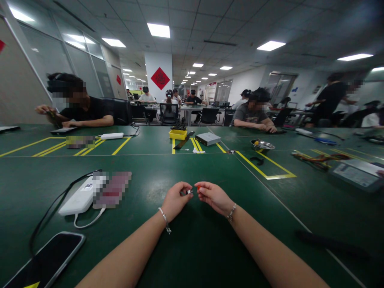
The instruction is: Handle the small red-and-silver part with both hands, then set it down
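Observation:
My left hand [177, 200] is closed in a pinch on a small silver metal piece [189, 192] with a dark part; its exact kind is too small to tell. Just to the right, my right hand [214, 197] pinches a tiny orange-red piece [198, 188] between thumb and fingertips. A narrow gap separates the two pieces. Both hands are held over the green table [186, 248] near its middle, each wrist wearing a bracelet.
On the left lie a white power bank [78, 200] with cables and a phone [49, 260]. Farther back are a yellow bin [177, 135], a grey metal box [208, 139] and a metal bowl [265, 145]. A dark bar [331, 243] lies at right. Several people sit beyond.

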